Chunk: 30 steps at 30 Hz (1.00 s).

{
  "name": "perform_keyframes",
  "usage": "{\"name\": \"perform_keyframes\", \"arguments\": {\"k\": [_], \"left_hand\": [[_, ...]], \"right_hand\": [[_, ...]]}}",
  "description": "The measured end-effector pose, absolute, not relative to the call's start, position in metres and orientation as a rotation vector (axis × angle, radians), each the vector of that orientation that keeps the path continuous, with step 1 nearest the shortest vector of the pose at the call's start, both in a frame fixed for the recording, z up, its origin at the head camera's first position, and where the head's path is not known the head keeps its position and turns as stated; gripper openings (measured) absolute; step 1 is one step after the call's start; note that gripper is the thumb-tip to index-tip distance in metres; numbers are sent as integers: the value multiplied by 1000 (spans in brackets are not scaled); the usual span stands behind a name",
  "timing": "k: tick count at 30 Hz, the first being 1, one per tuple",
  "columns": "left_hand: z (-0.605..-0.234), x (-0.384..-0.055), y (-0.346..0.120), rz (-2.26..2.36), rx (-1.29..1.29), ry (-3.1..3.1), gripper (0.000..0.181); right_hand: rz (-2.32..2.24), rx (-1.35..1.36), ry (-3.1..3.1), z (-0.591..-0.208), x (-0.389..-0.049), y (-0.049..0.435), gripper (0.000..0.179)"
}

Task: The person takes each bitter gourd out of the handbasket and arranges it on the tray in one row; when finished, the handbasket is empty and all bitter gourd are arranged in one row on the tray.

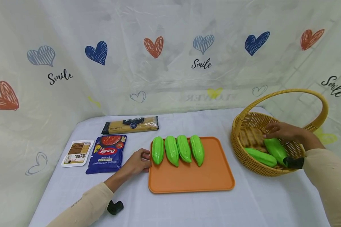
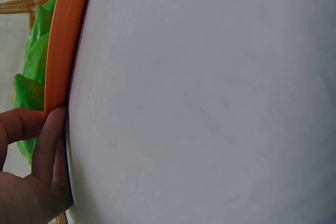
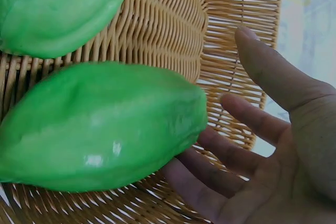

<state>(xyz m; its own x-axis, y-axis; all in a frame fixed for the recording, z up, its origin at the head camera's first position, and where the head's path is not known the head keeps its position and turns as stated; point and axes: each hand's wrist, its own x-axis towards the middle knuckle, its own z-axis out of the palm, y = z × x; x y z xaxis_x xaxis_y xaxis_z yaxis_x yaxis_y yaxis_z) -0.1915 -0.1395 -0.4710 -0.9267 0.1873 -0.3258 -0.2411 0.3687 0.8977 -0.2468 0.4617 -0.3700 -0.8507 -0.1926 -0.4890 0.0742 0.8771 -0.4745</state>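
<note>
Six green gourds (image 1: pixel 171 150) can be counted: four side by side on one orange tray (image 1: pixel 187 183), along its far edge from ten to one o'clock, and two in one wicker basket (image 1: pixel 245 162), between two and three o'clock from the tray. There are three packs: one spaghetti pack (image 1: pixel 130 125) at ten o'clock from the tray, and one blue pouch (image 1: pixel 106 154) and one white packet (image 1: pixel 77 153), both toward nine.

Two hands are at work. The left hand (image 1: pixel 137 161) grips the tray's rim at nine o'clock. The right hand (image 1: pixel 284 132) is inside the basket, its fingers loose and spread at the end of one gourd, not closed round it.

Only the left wrist view shows the tray's outer wall from the side, with thumb and finger against it; the basket shows there toward eleven o'clock. The right wrist view alone shows the right palm, with the thumb raised clear of the gourd.

Some right fingertips are hidden behind that gourd, so their contact is hard to judge. The second gourd in the basket is cut off at ten o'clock in that view, and the small print on the white packet is unreadable.
</note>
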Motion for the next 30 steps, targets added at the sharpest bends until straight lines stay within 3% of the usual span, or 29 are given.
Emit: {"name": "perform_keyframes", "arguments": {"k": [30], "left_hand": [[-470,-191,-139,1590,-57,2249,56]], "right_hand": [[-668,-105,2316,-370,-246,462,83]]}}
